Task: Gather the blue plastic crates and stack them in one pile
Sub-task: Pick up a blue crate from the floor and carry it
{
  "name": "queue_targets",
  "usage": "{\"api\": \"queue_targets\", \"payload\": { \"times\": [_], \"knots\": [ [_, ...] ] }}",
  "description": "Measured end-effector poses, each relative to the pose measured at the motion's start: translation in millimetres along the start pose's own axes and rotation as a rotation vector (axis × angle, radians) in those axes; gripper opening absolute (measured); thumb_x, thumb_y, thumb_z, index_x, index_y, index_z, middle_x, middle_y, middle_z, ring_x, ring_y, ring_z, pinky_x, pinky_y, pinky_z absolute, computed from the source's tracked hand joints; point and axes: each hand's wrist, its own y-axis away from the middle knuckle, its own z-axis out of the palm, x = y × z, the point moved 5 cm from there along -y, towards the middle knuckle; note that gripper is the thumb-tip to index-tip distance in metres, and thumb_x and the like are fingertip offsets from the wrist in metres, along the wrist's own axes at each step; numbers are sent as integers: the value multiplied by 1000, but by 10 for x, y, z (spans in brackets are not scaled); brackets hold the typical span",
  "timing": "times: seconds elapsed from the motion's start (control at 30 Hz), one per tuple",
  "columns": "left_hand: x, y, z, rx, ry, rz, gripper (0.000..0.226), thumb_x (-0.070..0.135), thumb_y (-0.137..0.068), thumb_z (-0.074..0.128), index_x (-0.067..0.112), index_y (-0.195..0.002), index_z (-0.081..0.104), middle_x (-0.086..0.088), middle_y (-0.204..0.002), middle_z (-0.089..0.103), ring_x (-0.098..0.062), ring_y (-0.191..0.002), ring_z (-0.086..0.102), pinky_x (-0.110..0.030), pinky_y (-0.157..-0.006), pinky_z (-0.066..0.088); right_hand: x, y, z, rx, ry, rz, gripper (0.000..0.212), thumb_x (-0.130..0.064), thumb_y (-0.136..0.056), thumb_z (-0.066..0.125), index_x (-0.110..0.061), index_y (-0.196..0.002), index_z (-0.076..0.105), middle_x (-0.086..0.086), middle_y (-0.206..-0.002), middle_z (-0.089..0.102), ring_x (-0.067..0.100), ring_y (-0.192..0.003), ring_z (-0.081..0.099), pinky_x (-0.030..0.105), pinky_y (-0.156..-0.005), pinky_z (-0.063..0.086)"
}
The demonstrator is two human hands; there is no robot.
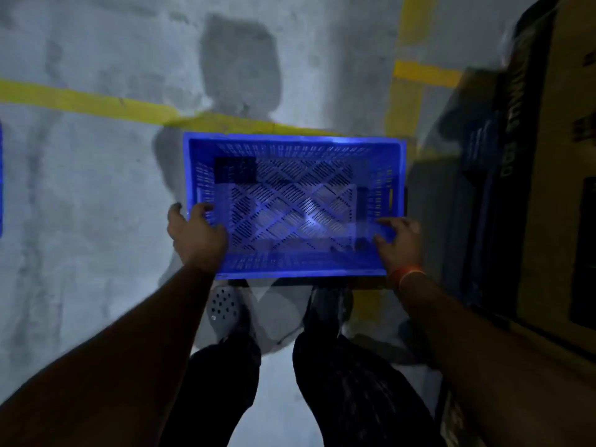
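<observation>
Dim light, motion blur throughout; edges smear, especially at right. A sliver of blue at the left frame edge is cut off, too little showing to identify. On the right, a tall tan cardboard carton with dark printed panels runs out of frame; white lettering runs sideways down its dark face but is too blurred to read. Shrink wrap or film seems to cover its upper part, not certain.

The blue perforated plastic crate, rectangular with slotted walls and a diamond-lattice floor, is held level and open side up over the grey concrete floor, in front of the person's legs. Through the lattice the floor shows pale. Its far rim overlaps a yellow painted floor line; a second yellow line runs away at upper right.

Left hand grips the near-left corner, fingers curled over the rim into the crate. Right hand grips the near-right corner, fingers over the rim, partly ghosted by blur. An orange wristband sits on the right wrist. Both forearms bare, extended forward.

Below the crate: dark trousers, and one grey perforated clog on the left foot; the right foot is obscured in shadow.
</observation>
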Motion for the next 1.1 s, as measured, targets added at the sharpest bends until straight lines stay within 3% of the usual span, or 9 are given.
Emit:
{"api": "queue_targets", "payload": {
  "times": [0.13,0.27,0.37,0.43,0.67,0.8,0.87,0.97,1.1],
  "knots": [
    [-141,-328,250,-38,-41,-30,52,17,-83,63,25,-134,54,-20,-150,32,-47,-129,42,-51,-105,40,105,-345,42,124,29,10,47,-12,-71,74,-13,-118,66,21,-125,44,28,-109,51,26,-103,37],
    [-354,-626,433,-91,-33,16,49,19,-83,64,29,-131,58,-29,-118,53,-47,-100,59,-47,-93,50,261,-655,172,88,-28,63,41,-14,-76,72,-15,-117,67,20,-126,48,19,-106,49,21,-102,37],
    [-388,-735,424,-124,-35,96,41,16,-87,65,26,-127,65,-24,-103,64,-41,-90,64,-42,-81,50,386,-833,309,-27,-210,128,28,-9,-78,68,-11,-106,71,13,-101,66,21,-87,60,45,-95,52],
    [-354,-721,364,-155,-29,145,40,13,-89,67,22,-128,65,-20,-102,68,-37,-89,66,-40,-78,49,405,-847,304,-83,-276,147,28,2,-80,66,-10,-106,71,9,-97,67,20,-89,61,50,-95,51],
    [-258,-292,-498,-138,-10,209,34,18,-93,64,25,-126,66,-16,-100,71,-34,-88,67,-34,-70,45,-6,-331,-352,-142,-261,46,34,7,-81,60,-21,-98,70,11,-99,70,20,-90,62,36,-88,53],
    [-116,180,-1302,-142,10,184,32,24,-96,61,28,-127,66,-14,-108,73,-34,-96,69,-39,-77,52,-434,226,-1003,-187,-215,-37,37,12,-82,57,-19,-99,69,10,-100,70,-7,-81,60,5,-79,44],
    [17,432,-1734,-134,-15,194,33,25,-95,62,28,-128,66,-14,-109,73,-34,-98,68,-38,-76,50,-646,550,-1346,-184,-227,-54,38,13,-82,57,-18,-101,68,-1,-95,72,-22,-79,57,5,-80,43],
    [247,775,-2403,-122,-37,214,33,28,-95,62,32,-127,67,-13,-104,73,-34,-94,69,-36,-71,48,-917,1048,-1848,-155,-294,-53,36,17,-83,54,-7,-106,69,-38,-76,65,-25,-75,55,0,-76,41],
    [578,1134,-3159,-140,1,342,32,34,-91,59,34,-121,71,-8,-94,76,-27,-89,71,-32,-67,46,-1146,1716,-2349,-72,-375,-19,33,19,-84,53,4,-111,65,-46,-72,60,-25,-72,56,-3,-73,40]
  ]
}}
